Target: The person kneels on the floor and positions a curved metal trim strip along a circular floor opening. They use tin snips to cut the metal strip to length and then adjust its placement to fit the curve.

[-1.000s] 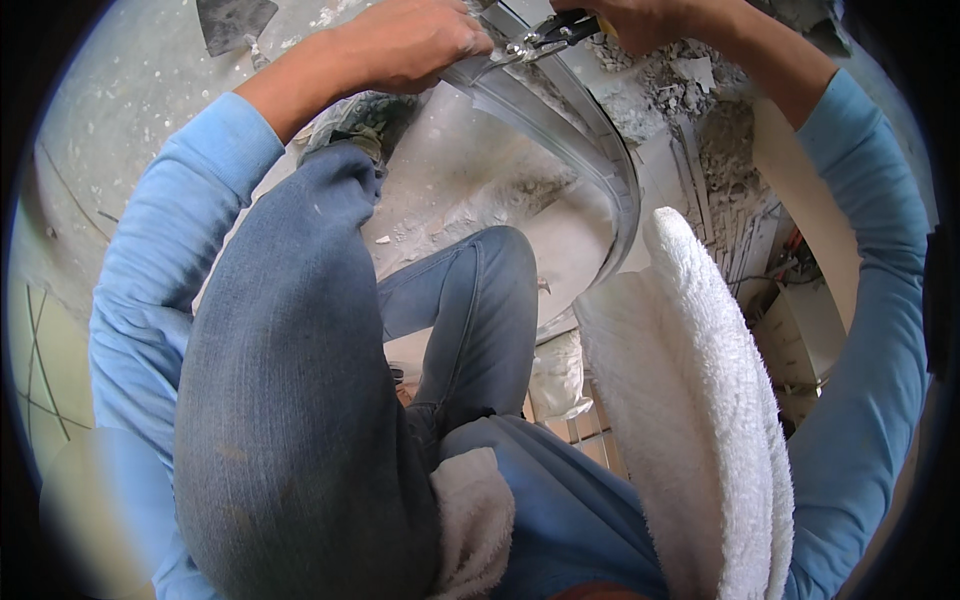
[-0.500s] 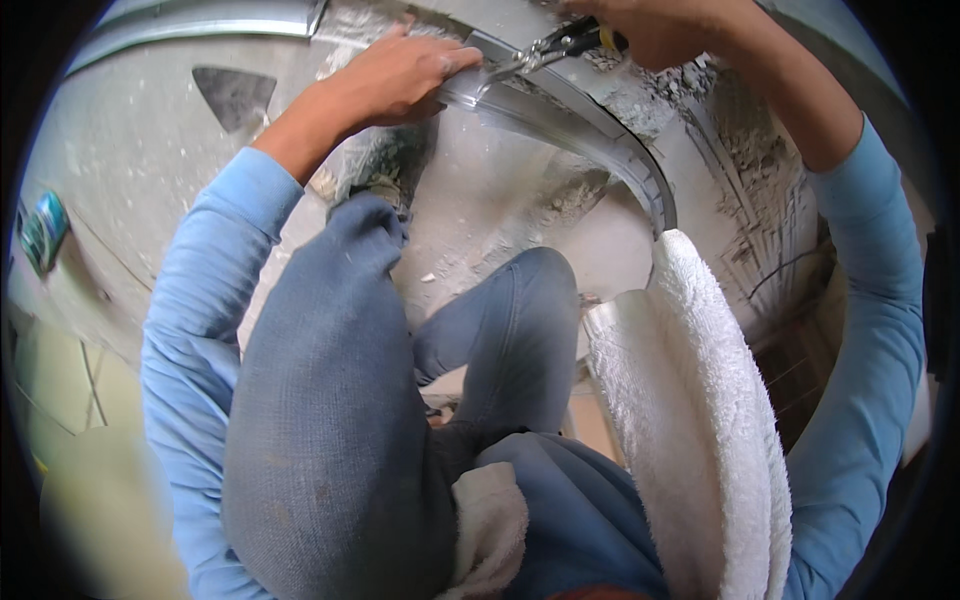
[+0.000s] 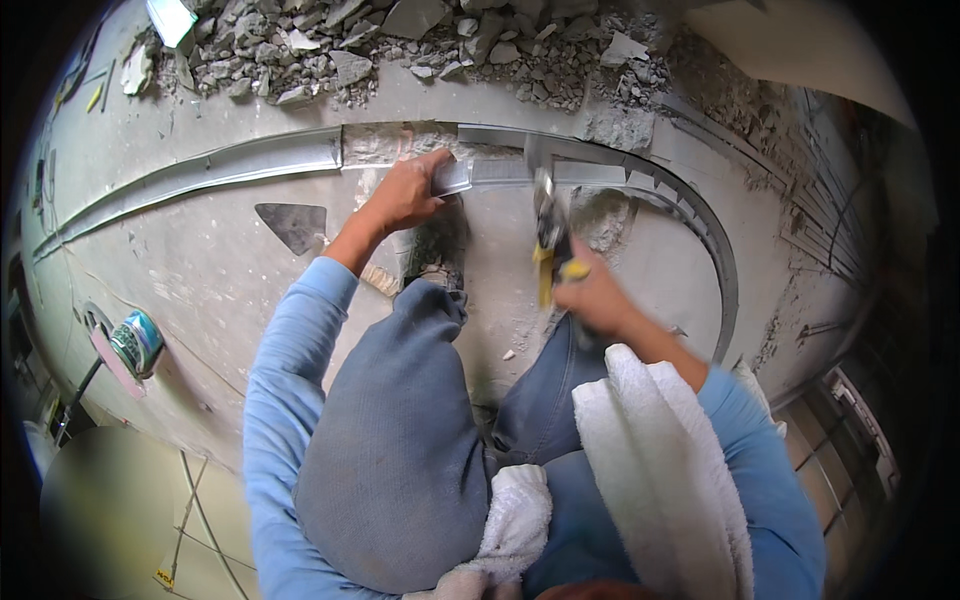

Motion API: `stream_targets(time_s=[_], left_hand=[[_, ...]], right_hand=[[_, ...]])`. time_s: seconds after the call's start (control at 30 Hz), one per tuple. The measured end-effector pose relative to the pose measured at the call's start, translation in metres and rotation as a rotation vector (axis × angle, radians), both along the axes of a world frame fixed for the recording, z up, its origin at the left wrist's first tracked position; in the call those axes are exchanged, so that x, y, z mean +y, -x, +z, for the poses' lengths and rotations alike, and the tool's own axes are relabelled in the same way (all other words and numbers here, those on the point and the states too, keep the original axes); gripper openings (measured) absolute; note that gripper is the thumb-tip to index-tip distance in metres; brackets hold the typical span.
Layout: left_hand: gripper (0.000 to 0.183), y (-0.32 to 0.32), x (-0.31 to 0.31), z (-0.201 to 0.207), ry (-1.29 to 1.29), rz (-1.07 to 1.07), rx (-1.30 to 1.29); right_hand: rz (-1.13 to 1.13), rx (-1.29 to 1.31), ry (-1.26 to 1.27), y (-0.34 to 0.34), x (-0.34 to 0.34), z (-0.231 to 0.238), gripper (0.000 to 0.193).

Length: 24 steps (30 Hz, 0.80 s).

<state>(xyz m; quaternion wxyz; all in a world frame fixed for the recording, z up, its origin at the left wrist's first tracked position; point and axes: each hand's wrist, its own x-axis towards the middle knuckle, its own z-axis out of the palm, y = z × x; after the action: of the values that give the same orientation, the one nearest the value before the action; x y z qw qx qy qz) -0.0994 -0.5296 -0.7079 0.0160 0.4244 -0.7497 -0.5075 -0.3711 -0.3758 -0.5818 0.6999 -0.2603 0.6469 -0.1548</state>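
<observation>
My left hand (image 3: 405, 192) pinches the left end of a curved metal channel (image 3: 590, 172), thumb and fingers around its flange. That channel bends round to the right and back towards me, with slits cut along its flange. My right hand (image 3: 592, 292) is closed round the yellow-and-black handles of tin snips (image 3: 547, 225). The snips are blurred, their jaws pointing away from me over the channel; whether they touch it I cannot tell. Left of my left hand, past a gap of broken floor, lies another long metal channel (image 3: 250, 160).
A pointed trowel blade (image 3: 292, 228) lies on the floor near my left forearm. Broken concrete rubble (image 3: 420, 45) is heaped beyond the channels. A blue-green tub (image 3: 137, 343) stands at the left. A white towel (image 3: 660, 450) hangs before me on the right.
My view has shifted, bringing the rubble and more floor into sight. My right hand and the snips have swung back nearer to me, off the channel's end. My left hand still grips there.
</observation>
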Motion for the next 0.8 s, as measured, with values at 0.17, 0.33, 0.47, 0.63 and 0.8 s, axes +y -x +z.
stream_targets(time_s=[0.17,0.33,0.47,0.63,0.8], left_hand=[[0.043,-0.002,0.007,0.002,0.196,-0.054,0.070],[0.036,-0.003,0.016,0.000,0.461,-0.075,0.111],[0.037,-0.005,0.020,0.004,0.588,-0.110,0.125],[0.032,-0.004,0.029,0.010,0.645,-0.096,0.101],[0.029,-0.004,0.029,0.011,0.672,-0.098,0.105]], right_hand=[[-0.156,-0.041,-0.263,-0.070,0.083,-0.028,0.070],[-0.150,-0.021,-0.067,-0.098,0.087,-0.041,0.072],[-0.051,0.038,-0.082,-0.103,0.083,-0.023,0.079],[-0.089,0.018,-0.172,-0.115,0.072,-0.014,0.095],[-0.101,0.067,-0.178,-0.122,0.063,-0.026,0.102]])
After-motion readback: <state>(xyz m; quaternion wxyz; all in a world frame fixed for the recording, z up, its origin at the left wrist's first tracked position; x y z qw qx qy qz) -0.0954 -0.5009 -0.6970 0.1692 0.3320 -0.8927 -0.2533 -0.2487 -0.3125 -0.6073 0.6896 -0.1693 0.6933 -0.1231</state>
